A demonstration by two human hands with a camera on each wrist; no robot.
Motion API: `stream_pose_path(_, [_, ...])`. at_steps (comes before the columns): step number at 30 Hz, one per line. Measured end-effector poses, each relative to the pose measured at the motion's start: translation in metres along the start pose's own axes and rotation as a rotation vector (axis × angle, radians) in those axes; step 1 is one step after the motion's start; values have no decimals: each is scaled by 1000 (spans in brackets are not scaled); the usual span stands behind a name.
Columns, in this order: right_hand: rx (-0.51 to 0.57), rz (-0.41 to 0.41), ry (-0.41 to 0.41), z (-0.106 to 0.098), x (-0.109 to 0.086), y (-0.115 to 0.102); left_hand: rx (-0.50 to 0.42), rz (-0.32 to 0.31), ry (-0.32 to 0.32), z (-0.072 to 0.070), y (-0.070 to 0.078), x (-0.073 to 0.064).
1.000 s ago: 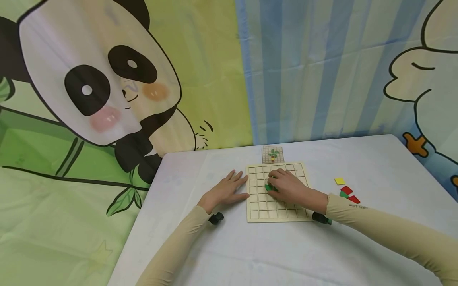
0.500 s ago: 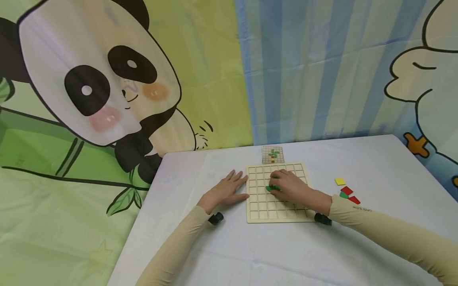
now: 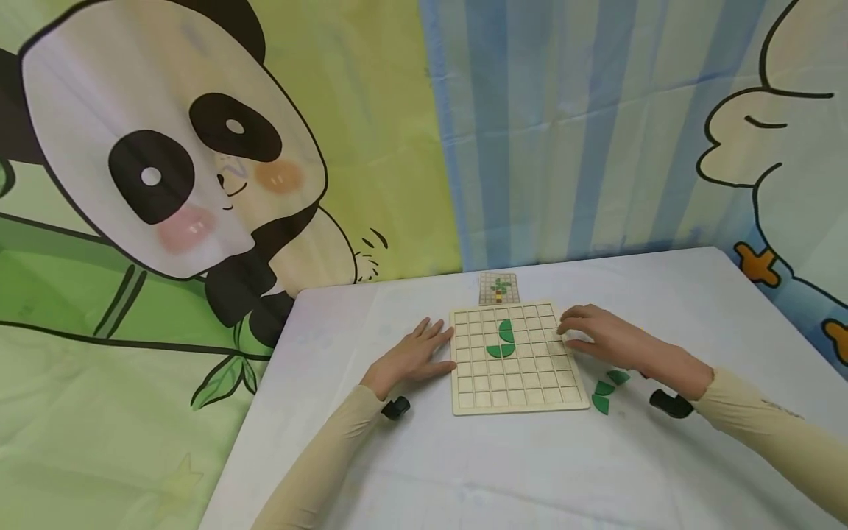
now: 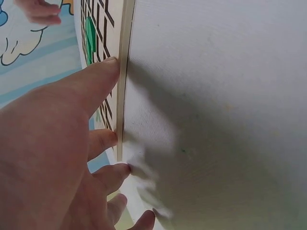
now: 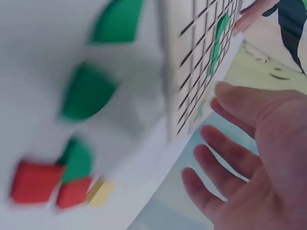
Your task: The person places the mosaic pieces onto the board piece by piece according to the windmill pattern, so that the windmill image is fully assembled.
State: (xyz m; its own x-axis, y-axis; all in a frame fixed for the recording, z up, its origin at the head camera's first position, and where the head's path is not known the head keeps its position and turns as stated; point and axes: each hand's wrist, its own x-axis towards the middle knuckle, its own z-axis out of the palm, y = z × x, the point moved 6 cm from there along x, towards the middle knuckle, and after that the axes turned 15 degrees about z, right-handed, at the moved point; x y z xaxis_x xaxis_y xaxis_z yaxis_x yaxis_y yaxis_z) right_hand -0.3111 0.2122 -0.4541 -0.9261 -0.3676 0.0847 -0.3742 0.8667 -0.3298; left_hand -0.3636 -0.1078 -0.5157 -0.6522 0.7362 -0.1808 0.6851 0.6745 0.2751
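Right hand (image 3: 612, 340), relaxed and empty, hovers by board (image 3: 530, 381) right edge, nearest loose green pieces (image 3: 601, 404) lying bodyward; left hand (image 3: 409, 361), fingers spread, touches left edge.

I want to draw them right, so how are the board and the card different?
The board is much bigger than the card. The board has only green pieces on it; the card shows green, yellow and reddish shapes. The left hand touches the board, but no hand touches the card. Both have a grid of squares.
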Motion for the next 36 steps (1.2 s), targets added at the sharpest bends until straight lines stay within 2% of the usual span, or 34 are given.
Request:
stream_pose_path(6, [-56, 66, -179, -2, -35, 29, -5, 3, 10, 1, 1, 1])
stream_pose_path(8, [-64, 73, -202, 0, -45, 36, -11, 7, 13, 2, 1, 0])
stream_pose_path(11, [-73, 66, -174, 2, -52, 43, -15, 3, 11, 4, 1, 0])
stream_pose_path(13, [-84, 62, -128, 4, -52, 46, -11, 3, 8, 6, 0, -1])
stream_pose_path(18, [-72, 107, -26, 9, -36, 53, -7, 8, 11, 3, 0, 0])
stream_pose_path(22, [-44, 157, -17, 12, -17, 59, -18, 7, 16, 2, 0, 1])
stream_pose_path(25, [-28, 176, -26, 13, -11, 62, -26, 11, 16, 3, 0, 2])
stream_pose_path(28, [-22, 197, -9, 13, -11, 63, -21, 11, 15, 3, 0, 2])
stream_pose_path(32, [-25, 225, 59, 12, -15, 63, -12, 7, 17, 2, 0, 1])
stream_pose_path(36, [-27, 214, 92, 13, -16, 62, -17, 6, 15, 0, 1, 0])
